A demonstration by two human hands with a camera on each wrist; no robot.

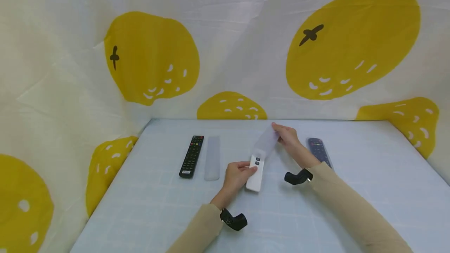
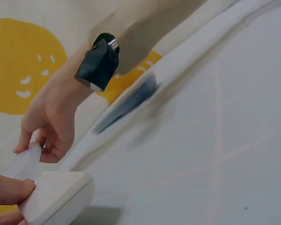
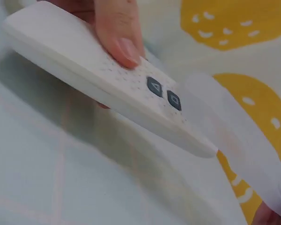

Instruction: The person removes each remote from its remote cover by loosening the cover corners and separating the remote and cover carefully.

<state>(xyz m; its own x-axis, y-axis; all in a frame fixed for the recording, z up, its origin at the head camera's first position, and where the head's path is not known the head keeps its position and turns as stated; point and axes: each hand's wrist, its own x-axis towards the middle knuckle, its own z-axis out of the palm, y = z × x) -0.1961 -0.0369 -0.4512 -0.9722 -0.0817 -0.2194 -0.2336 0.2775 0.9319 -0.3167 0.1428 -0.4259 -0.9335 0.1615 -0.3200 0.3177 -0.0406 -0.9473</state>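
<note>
Sleeve [image 1: 266,142] and white remote [image 1: 255,173] shared one long axis as I watched, running from lower centre of the frame toward upper right, my left hand [image 1: 236,175] gripping the remote's near end above the tabletop [image 1: 147,206] and my right hand [image 1: 289,135] pinching the sleeve's far end.
</note>
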